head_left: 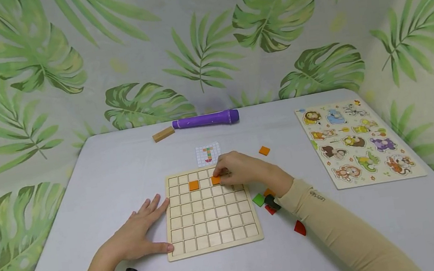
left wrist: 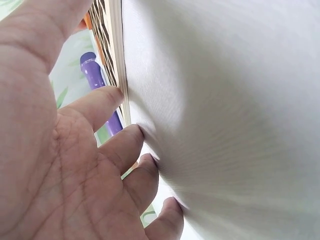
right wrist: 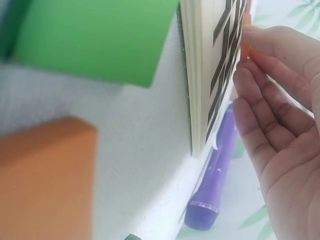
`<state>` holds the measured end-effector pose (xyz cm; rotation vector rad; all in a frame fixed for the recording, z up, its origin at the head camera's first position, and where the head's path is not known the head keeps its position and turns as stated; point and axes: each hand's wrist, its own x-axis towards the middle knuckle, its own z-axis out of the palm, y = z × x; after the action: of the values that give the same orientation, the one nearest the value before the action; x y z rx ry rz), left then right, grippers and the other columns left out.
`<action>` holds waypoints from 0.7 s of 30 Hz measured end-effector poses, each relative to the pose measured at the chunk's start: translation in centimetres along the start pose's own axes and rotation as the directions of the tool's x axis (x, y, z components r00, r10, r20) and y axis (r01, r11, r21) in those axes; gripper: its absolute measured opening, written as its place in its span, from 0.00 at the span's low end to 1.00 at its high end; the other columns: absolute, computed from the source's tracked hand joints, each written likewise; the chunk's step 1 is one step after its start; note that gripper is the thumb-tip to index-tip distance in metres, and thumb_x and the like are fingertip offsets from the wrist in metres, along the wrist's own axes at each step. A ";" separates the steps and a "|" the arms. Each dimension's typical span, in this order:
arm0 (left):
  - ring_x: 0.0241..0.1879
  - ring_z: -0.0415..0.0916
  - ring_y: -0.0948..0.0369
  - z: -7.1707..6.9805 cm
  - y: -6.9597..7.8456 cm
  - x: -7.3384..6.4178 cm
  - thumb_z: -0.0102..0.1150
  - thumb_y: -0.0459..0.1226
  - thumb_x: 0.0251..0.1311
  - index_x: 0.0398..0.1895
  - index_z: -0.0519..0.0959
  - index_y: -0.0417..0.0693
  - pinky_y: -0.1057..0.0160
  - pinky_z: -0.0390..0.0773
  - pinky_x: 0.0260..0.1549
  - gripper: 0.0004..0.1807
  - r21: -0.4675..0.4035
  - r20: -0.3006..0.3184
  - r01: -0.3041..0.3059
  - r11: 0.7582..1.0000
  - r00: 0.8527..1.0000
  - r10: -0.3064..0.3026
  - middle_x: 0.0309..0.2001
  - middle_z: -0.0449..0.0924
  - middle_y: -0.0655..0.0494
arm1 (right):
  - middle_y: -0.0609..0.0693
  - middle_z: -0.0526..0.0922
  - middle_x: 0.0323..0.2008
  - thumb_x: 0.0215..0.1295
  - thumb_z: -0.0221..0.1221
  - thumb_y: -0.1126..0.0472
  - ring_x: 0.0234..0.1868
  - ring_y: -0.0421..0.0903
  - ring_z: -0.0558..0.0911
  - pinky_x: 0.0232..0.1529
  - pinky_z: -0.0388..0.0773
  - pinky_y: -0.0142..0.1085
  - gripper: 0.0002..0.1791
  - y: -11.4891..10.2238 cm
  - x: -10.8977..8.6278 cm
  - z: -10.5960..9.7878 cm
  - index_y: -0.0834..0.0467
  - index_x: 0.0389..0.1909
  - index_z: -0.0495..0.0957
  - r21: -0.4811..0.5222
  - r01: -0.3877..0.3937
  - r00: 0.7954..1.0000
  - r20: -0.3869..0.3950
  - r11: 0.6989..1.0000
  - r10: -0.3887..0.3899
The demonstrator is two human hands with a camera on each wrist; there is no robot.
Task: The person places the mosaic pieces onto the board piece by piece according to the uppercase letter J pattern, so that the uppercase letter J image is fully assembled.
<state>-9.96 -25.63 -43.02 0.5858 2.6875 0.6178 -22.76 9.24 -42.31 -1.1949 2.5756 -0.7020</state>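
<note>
A wooden grid board (head_left: 210, 215) lies flat on the white table. One orange square tile (head_left: 194, 185) sits in a cell of its upper part. My right hand (head_left: 242, 167) pinches another orange tile (head_left: 216, 180) over the board's upper rows; the right wrist view shows this tile (right wrist: 245, 42) between thumb and finger. With fingers spread, my left hand (head_left: 136, 232) rests at the board's left edge, its thumb touching the lower left corner. Behind the board lies a small pattern card (head_left: 202, 158) with a coloured figure on a grid, close to my right fingers.
Right of the board are a loose orange tile (head_left: 264, 150), a green tile (head_left: 259, 200) and a red quarter-round piece (head_left: 300, 228). A purple toy microphone (head_left: 204, 120) and a wooden block (head_left: 163, 134) lie at the back; an animal puzzle board (head_left: 352, 149) occupies the right.
</note>
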 end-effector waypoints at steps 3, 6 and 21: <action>0.85 0.42 0.30 0.0 -0.1 0.0 0.76 0.69 0.50 0.88 0.56 0.54 0.19 0.49 0.74 0.66 -0.001 -0.001 -0.003 1.000 1.000 0.003 0.88 0.46 0.39 | 0.52 0.88 0.47 0.72 0.67 0.65 0.45 0.44 0.83 0.50 0.83 0.31 0.11 0.0 0.1 0.0 0.60 0.51 0.90 -0.006 0.001 1.000 0.000 1.000 -0.001; 0.85 0.42 0.30 0.0 0.0 0.0 0.76 0.69 0.50 0.88 0.56 0.54 0.19 0.49 0.74 0.66 0.000 -0.001 -0.003 1.000 1.000 0.003 0.88 0.46 0.39 | 0.52 0.88 0.47 0.72 0.67 0.65 0.45 0.44 0.83 0.50 0.83 0.31 0.11 0.0 0.2 0.0 0.60 0.51 0.90 -0.012 0.002 1.000 0.002 1.000 -0.002; 0.85 0.42 0.31 0.0 0.0 0.0 0.76 0.69 0.49 0.88 0.56 0.55 0.19 0.49 0.75 0.66 -0.004 0.005 0.007 1.000 1.000 -0.007 0.88 0.46 0.40 | 0.50 0.88 0.48 0.72 0.67 0.64 0.47 0.43 0.85 0.52 0.84 0.31 0.11 -0.1 0.5 0.2 0.59 0.52 0.90 -0.005 -0.005 1.000 0.018 1.000 0.005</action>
<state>-9.94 -25.62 -42.98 0.5759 2.6820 0.6182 -22.99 8.74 -42.41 -1.1904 2.5664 -0.6810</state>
